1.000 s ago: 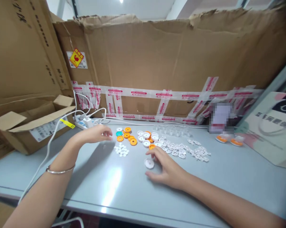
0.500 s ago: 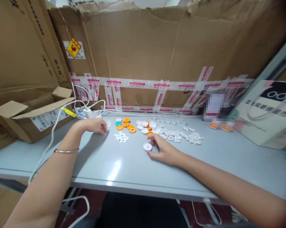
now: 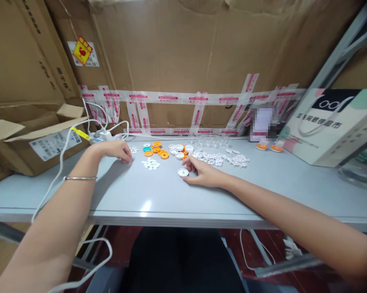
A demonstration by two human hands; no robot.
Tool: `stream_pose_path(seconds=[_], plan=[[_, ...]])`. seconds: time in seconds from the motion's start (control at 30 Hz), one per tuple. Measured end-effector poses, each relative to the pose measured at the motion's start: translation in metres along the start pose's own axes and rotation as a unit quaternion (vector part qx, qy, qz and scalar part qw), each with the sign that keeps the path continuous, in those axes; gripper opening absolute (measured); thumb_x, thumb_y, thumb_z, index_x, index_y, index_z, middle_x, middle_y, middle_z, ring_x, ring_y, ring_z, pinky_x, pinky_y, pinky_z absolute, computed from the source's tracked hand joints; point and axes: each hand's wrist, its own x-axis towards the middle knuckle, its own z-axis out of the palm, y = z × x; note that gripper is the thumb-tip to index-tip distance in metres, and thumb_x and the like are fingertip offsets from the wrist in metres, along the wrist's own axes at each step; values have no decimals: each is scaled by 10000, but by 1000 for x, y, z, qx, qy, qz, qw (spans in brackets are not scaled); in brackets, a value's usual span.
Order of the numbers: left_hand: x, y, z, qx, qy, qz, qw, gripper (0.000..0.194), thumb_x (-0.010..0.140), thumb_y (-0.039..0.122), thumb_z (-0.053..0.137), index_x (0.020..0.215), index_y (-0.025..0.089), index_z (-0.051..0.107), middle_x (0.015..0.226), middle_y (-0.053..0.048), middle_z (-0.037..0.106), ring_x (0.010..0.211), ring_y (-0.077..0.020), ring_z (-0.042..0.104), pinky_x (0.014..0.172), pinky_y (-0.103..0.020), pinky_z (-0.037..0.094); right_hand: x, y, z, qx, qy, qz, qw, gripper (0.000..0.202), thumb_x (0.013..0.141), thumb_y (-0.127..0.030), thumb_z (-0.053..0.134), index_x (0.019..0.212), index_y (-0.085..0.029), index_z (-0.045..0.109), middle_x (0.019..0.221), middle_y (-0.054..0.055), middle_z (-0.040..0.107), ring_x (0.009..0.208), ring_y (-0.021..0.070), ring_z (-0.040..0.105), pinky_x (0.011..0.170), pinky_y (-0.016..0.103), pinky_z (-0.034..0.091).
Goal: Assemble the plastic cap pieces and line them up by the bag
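Observation:
My right hand point(image 3: 203, 173) rests on the table with its thumb and fingers closed at the edge of a white round cap point(image 3: 183, 173), which lies flat with its hollow side up. My left hand point(image 3: 120, 150) is closed, its fingers curled and pressed together beside some small white pieces point(image 3: 134, 150). Whatever those fingers hold is hidden. Between the hands lies a cluster of small white discs point(image 3: 150, 164). Behind it are several orange caps point(image 3: 164, 154) and one teal cap point(image 3: 147, 149). More white caps point(image 3: 179, 156) sit just beyond my right hand.
Clear plastic parts point(image 3: 212, 141) and a spread of white plastic pieces point(image 3: 236, 159) lie behind my right hand. Two orange-based items point(image 3: 276, 148) stand near a paper bag point(image 3: 320, 130). An open carton point(image 3: 33, 142) and white cables point(image 3: 63, 150) are on the left.
The view has shifted, so the table and its contents appear higher and slightly further left. Both hands keep nearly the same pose, the right one still at the white cap.

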Motion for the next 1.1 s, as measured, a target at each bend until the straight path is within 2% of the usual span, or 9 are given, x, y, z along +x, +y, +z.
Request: stream_pose_path(seconds=[0.2, 0.4, 0.67, 0.87, 1.1], plan=[[2, 9, 3, 16, 11, -18, 1000, 214, 597, 285, 550, 710, 160, 683, 681, -17, 673, 685, -168, 579, 600, -198, 401, -1, 2, -2, -5, -13, 7, 1000, 401, 741, -330, 588, 1085, -187, 439, 829, -1, 456, 703, 123, 435, 640, 251, 365], [6, 6, 6, 15, 9, -16, 1000, 231, 578, 288, 538, 720, 169, 676, 683, -15, 654, 675, -172, 571, 571, -203, 395, -1, 2, -3, 5, -22, 10, 1000, 417, 748, -340, 587, 1112, -197, 443, 855, 8, 466, 744, 133, 458, 671, 262, 386], [4, 8, 5, -64, -18, -30, 997, 240, 572, 358, 603, 695, 163, 669, 647, -32, 647, 642, -172, 580, 577, -215, 432, -1, 0, -7, 0, -28, 17, 999, 421, 758, -351, 577, 1130, -197, 453, 856, 13, 473, 752, 139, 466, 677, 269, 392], [-1, 21, 5, -34, -2, -32, 999, 212, 592, 325, 571, 672, 153, 666, 646, -32, 659, 666, -183, 588, 590, -224, 433, -2, 0, -8, -15, -34, 7, 999, 422, 763, -346, 574, 1136, -188, 455, 857, 13, 478, 737, 134, 465, 664, 264, 393], [-5, 15, -2, -11, 38, -19, 999, 204, 637, 302, 529, 715, 153, 643, 708, -26, 668, 710, -179, 591, 604, -209, 424, -2, 0, -10, -6, -31, 7, 999, 413, 758, -347, 578, 1121, -190, 463, 855, 11, 477, 730, 134, 464, 663, 265, 390]])
